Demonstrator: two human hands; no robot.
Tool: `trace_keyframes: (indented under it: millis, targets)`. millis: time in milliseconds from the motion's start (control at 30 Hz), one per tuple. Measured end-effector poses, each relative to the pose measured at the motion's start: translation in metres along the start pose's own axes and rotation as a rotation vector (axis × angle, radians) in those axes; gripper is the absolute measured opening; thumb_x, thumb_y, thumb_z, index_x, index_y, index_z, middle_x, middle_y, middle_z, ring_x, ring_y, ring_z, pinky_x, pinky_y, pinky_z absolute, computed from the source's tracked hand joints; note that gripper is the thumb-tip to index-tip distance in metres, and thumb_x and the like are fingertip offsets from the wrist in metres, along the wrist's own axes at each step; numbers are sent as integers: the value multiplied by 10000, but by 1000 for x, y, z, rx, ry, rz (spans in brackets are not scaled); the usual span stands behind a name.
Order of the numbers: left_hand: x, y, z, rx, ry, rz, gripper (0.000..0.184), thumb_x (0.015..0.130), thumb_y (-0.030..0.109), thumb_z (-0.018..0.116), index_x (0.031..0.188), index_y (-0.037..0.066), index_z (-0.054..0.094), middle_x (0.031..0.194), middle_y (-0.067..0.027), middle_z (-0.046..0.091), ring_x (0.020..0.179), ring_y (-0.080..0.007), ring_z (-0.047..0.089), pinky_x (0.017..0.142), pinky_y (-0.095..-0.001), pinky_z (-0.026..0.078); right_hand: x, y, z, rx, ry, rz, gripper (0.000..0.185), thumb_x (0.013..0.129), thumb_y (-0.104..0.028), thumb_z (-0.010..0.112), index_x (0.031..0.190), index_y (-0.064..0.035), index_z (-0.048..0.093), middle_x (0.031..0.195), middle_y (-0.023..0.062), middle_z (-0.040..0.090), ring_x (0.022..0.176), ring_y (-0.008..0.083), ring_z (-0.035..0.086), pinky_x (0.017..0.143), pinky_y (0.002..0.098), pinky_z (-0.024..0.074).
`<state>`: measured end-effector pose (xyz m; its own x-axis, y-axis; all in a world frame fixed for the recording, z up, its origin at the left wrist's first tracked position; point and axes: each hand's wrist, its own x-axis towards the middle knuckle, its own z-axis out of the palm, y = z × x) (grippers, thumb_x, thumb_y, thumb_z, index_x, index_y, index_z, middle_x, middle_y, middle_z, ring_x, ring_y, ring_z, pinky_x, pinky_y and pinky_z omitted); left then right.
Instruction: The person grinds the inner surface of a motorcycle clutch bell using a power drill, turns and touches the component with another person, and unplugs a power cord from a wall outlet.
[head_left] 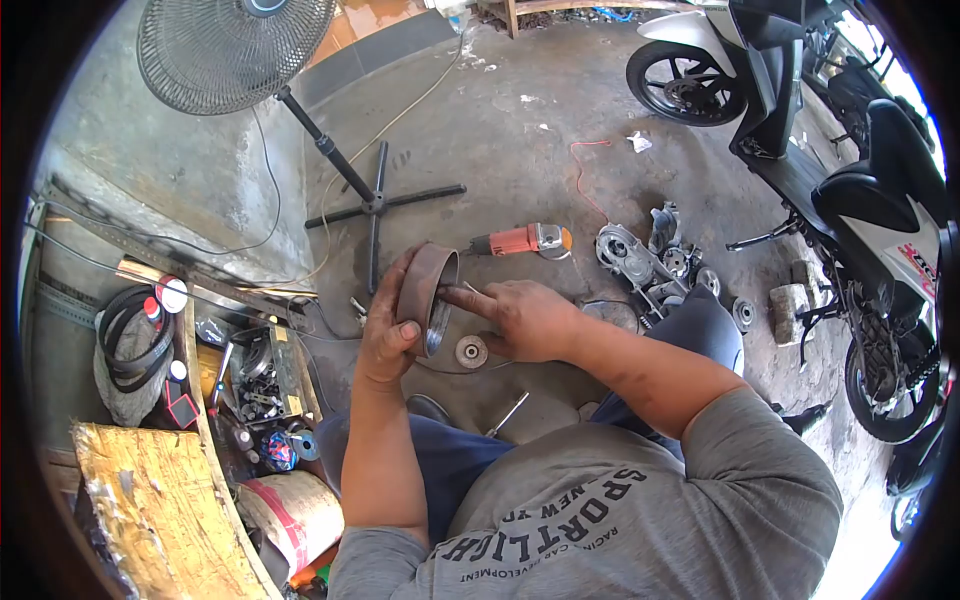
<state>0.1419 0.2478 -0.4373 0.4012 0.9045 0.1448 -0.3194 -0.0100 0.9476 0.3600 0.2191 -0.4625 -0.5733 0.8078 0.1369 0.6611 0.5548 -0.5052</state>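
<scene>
My left hand [384, 335] is closed around a clutch bell [416, 292], a brownish metal drum held on edge with its hollow side turned to the right. The thumb lies over the near rim, and the other fingers are mostly behind the drum. My right hand [532, 318] is at the open side, index finger stretched out to the inner rim and the other fingers partly curled; I see nothing held in it. Below, between my hands, a small round metal part [471, 351] with a centre hole lies on the floor.
An orange angle grinder [515, 241] and dismantled engine parts [640, 262] lie ahead on the concrete. A standing fan [345, 165] is at the upper left, scooters [800, 180] at the right. Left, a wooden tray [288, 372] of parts stands near a wooden board [150, 500].
</scene>
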Motion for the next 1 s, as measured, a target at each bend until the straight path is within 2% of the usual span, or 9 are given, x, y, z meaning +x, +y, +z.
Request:
trace_keyframes:
  millis: [67,233,400,533,700,767,800,867,1000]
  targets:
    - [0,2,-1,19,15,23,1063,609,508,803,1464,6,420,1403,-130,533,1246,-250,524,1075,-360,377,-2,-5,4,14,-30,4,853,766,-133,717,1534,-214,352,990,131,643,824,339,653,712,412,517]
    - [1,2,-9,51,8,89,1101,565,512,813,1471,11,438,1435,-155,518,1308,-278,483,1125,-390,320,-8,-23,14,220,-29,-71,863,766,-106,727,1537,-196,347,887,119,652,750,317,648,650,399,500]
    - [-2,2,-11,108,46,82,1239,494,588,859,1480,5,385,1391,-139,549,1243,-260,542,1069,-368,403,-11,-46,2,554,-160,-48,847,788,-92,726,1536,-170,338,775,100,639,678,300,622,602,383,474]
    - [-1,5,-11,111,26,131,1269,483,605,869,1485,2,374,1399,-139,545,1241,-256,546,1067,-365,410,-14,-52,1,749,-111,-104,775,781,-32,739,1482,-78,411,802,72,605,649,220,558,584,318,453]
    - [-3,3,-15,155,64,201,1281,484,610,878,1487,-1,367,1405,-144,543,1247,-254,544,1072,-357,406,-13,-42,-10,850,-121,-118,574,814,-53,722,1363,-59,557,776,59,583,651,222,552,601,321,454]
    - [-4,6,-18,140,66,203,1251,500,594,870,1486,1,378,1415,-148,533,1256,-258,536,1082,-370,394,-5,-23,14,638,196,-299,379,830,-96,695,1208,-104,666,787,79,622,674,253,587,618,365,470]
    - [-5,8,-19,122,66,202,1222,515,578,862,1486,3,390,1425,-152,523,1265,-262,528,1093,-383,381,-5,-15,22,639,196,-300,379,830,-96,695,1208,-104,666,787,79,622,674,253,587,618,365,470]
    - [-5,11,-20,86,64,206,1164,547,546,846,1484,8,413,1446,-161,503,1283,-271,512,1114,-409,357,-7,2,34,166,169,-172,199,817,-134,703,1012,-110,734,812,70,586,728,255,594,709,375,485]
    - [-5,14,-22,89,59,216,1143,565,544,845,1478,4,421,1448,-162,499,1301,-270,494,1125,-404,340,-11,13,57,-65,41,-129,135,828,-191,667,919,-118,735,855,80,602,807,276,601,786,392,472]
